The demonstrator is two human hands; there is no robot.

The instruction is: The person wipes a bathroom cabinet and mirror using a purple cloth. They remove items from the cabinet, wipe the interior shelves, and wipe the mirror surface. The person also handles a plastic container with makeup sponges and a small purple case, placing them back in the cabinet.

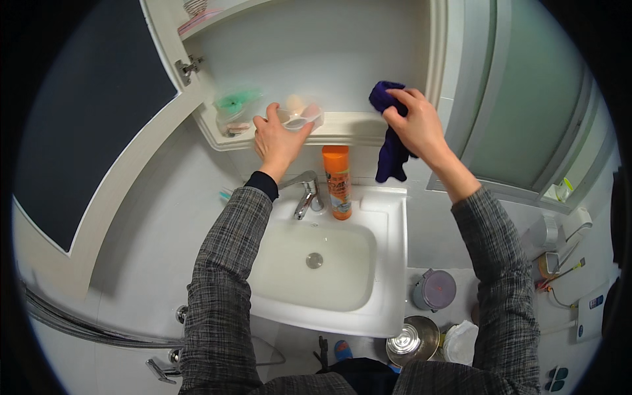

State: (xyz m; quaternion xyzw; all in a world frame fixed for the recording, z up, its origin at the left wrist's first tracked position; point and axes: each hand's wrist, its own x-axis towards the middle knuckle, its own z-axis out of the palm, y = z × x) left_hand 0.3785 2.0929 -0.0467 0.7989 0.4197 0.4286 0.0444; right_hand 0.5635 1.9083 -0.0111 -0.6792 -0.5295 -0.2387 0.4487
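Inside the opened wall cabinet, my left hand (280, 140) grips a small clear plastic container (316, 117) by its sides, at the lower shelf (355, 126). Rounded pale and pinkish things (295, 104) show in it; their kind is unclear. My right hand (418, 121) pinches a dark purple cloth (392, 155), which hangs down over the shelf's front edge at the right. Left of the container lies a clear plastic bag (232, 111) with something green inside. Below the shelf, an orange spray can (337, 182) stands upright on the back of the washbasin (390, 256).
A chrome faucet (308, 192) rises beside the can, and water stands in the basin. The mirrored cabinet door (94, 123) swings out on the left. A lidded bucket (437, 290) and a metal basin (427, 340) are on the floor at right. A frosted window (528, 98) is at upper right.
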